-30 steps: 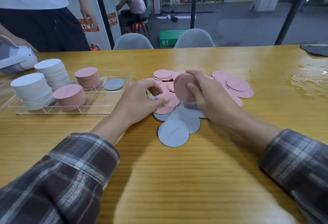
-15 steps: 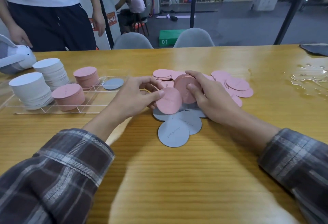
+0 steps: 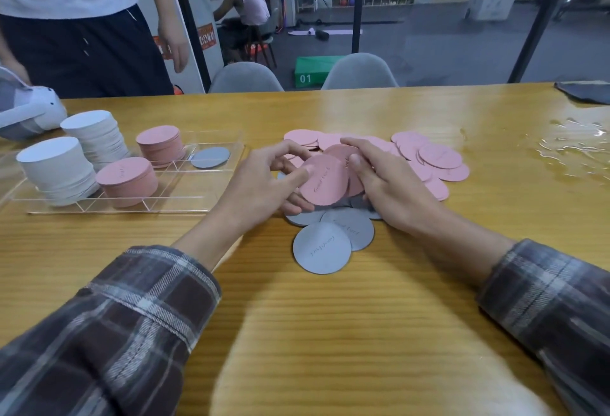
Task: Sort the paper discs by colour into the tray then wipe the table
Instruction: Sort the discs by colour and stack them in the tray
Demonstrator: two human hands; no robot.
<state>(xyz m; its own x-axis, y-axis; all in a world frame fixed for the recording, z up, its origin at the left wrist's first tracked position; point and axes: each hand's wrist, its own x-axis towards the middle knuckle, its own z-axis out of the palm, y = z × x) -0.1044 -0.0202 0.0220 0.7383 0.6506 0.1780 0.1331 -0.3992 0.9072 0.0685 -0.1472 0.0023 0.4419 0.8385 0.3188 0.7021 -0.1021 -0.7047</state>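
Left hand (image 3: pixel 264 184): pinching one pink disc (image 3: pixel 325 181), right of tray (image 3: pixel 185 188).
Right hand (image 3: pixel 392 184): gripping pink stack (image 3: pixel 340 152), right of tray.
Green box (image 3: pixel 310 69): showing "01", beyond tray.

Both arms extended forward, converging. Left hand (image 3: pixel 264 186): thumb on top of a pink disc (image 3: pixel 325 181), fingers curled beneath, pinching it at its left edge. Right hand (image 3: pixel 394 193): palm down, fingers and thumb curled round a stack of pink discs (image 3: pixel 336 152)
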